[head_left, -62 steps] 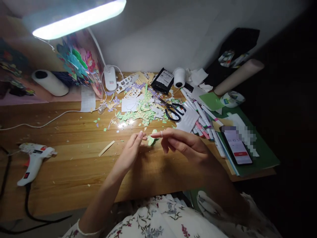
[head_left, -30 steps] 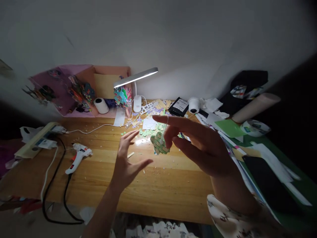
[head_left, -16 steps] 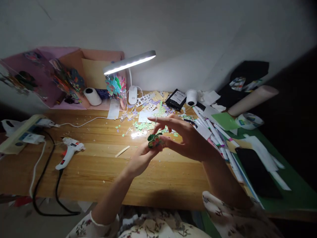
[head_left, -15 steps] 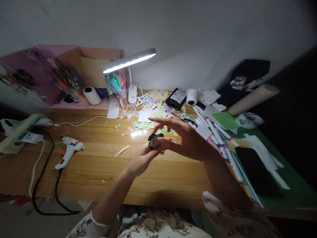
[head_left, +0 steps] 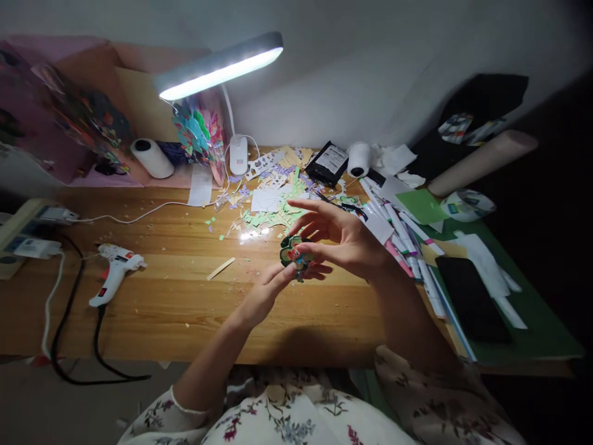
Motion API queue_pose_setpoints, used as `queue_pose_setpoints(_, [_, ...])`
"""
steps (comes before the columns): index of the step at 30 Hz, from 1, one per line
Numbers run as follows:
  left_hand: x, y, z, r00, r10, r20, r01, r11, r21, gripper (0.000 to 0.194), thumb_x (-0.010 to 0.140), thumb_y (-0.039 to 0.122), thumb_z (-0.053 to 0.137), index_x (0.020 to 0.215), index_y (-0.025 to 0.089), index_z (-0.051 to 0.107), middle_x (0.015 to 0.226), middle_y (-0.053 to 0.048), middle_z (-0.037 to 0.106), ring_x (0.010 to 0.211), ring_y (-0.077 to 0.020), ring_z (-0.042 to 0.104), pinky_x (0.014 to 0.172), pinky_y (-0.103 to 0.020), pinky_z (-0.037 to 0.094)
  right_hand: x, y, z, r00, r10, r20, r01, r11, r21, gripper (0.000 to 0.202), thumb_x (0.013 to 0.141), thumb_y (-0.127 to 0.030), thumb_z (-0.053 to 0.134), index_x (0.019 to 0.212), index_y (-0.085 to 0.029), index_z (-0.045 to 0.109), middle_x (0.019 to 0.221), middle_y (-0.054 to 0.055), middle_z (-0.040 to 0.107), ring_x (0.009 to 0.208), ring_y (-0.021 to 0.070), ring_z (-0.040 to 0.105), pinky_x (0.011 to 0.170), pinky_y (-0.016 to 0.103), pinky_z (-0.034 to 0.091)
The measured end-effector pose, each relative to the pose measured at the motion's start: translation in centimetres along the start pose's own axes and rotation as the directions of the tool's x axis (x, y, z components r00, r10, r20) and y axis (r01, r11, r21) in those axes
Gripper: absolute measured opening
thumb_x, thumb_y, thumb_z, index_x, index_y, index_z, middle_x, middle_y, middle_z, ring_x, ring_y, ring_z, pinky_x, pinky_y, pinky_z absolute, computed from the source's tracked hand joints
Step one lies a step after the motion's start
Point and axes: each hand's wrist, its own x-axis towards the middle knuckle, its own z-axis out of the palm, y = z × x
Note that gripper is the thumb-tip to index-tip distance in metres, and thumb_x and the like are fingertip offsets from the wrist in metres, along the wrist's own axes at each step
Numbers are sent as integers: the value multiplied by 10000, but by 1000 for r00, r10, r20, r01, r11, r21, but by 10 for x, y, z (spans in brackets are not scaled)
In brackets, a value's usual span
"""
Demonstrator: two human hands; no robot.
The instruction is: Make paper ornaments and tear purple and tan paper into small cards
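Observation:
A small layered paper cutout (head_left: 290, 252) with a dark green scalloped edge and a red and blue figure in its middle is held above the table. My left hand (head_left: 266, 290) pinches its lower edge, thumb in front. From the right, my right hand (head_left: 345, 244) grips it between thumb and fingers, the index finger stretched out above. The fingers behind the cutout are partly hidden. Beyond my hands lies a heap of paper scraps (head_left: 282, 213) in green, yellow and purple.
A lit desk lamp (head_left: 238, 154) stands at the back. At left are a glue gun (head_left: 115, 272) and a power strip (head_left: 18, 238). Markers (head_left: 403, 238), a phone (head_left: 472, 300) and a green board (head_left: 542, 337) lie at right. A thin paper strip (head_left: 221, 268) rests on the wooden table (head_left: 185, 321).
The cutout has turned so its front with the figure faces me more. My left fingers have shifted to its lower edge. The whole view has tilted downward and come a little closer.

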Motion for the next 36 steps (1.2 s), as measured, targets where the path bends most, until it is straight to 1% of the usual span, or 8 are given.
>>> queue_pose_setpoints(4, [-3, 5, 1, 999, -8, -33, 14, 985, 175, 295, 887, 326, 463, 1101, 215, 632, 1098, -66, 664, 1036, -210, 597, 984, -381, 388, -2, 0, -2, 998, -21, -59, 20, 1000, -22, 575, 742, -152, 659, 1274, -147, 441, 956, 39, 615, 806, 117, 614, 719, 252, 543])
queue_pose_setpoints(9, [-3, 5, 0, 985, 83, -149, -25, 935, 355, 334, 877, 366, 468, 1160, 240, 592, 1201, -48, 609, 1161, -218, 511, 1025, -396, 358, -4, 1, -3, 998, -43, -42, 41, 998, -50, 577, 757, -161, 651, 1289, -167, 427, 972, 43, 606, 796, 118, 601, 723, 278, 544])
queue_pose_setpoints(13, [-2, 3, -2, 959, 181, -219, -84, 916, 392, 331, 872, 344, 486, 1173, 243, 579, 1180, -42, 621, 1103, -213, 550, 964, -363, 415, -7, 1, -2, 996, -89, 5, 89, 991, -98, 575, 780, -151, 633, 1309, -179, 410, 995, 49, 598, 814, 118, 590, 775, 300, 527])
queue_pose_setpoints(18, [-7, 4, 0, 941, 215, -262, -80, 893, 444, 278, 874, 302, 493, 1117, 230, 609, 1146, -43, 637, 1038, -195, 580, 910, -318, 438, -15, 3, -1, 995, -100, 29, 102, 993, -66, 527, 814, -165, 599, 1307, -193, 414, 1034, 58, 596, 892, 140, 593, 829, 331, 513])
queue_pose_setpoints(22, [-13, 2, 1, 952, 157, -264, -22, 893, 449, 277, 874, 316, 489, 1097, 198, 603, 1154, -72, 630, 1053, -206, 572, 943, -340, 415, -17, 6, -2, 997, -69, -19, 71, 994, 87, 433, 823, -144, 577, 1243, -167, 476, 996, 50, 611, 935, 141, 591, 887, 331, 488])
queue_pose_setpoints(27, [-18, -1, 0, 946, 159, -281, 7, 861, 509, 270, 868, 331, 495, 1060, 188, 619, 1110, -75, 646, 1033, -210, 573, 913, -333, 423, -12, 10, 2, 992, -52, -116, 72, 982, 177, 324, 776, -118, 621, 1094, -166, 581, 901, 24, 631, 872, 120, 603, 850, 289, 507])
queue_pose_setpoints(32, [-21, -5, -1, 944, 173, -280, 6, 841, 541, 269, 868, 321, 495, 1076, 205, 620, 1090, -74, 651, 983, -198, 582, 890, -348, 430, -5, 6, 3, 968, -84, -237, 108, 990, 91, 244, 753, -126, 642, 991, -173, 618, 867, 12, 640, 815, 113, 606, 795, 265, 519])
queue_pose_setpoints(36, [-21, -8, -2, 948, 176, -264, -1, 833, 554, 271, 868, 316, 494, 1086, 216, 621, 1073, -75, 660, 975, -199, 587, 872, -359, 443, -1, -3, -3, 968, -83, -235, 89, 996, 14, 211, 766, -169, 634, 977, -169, 618, 883, 15, 636, 780, 106, 594, 758, 257, 515])
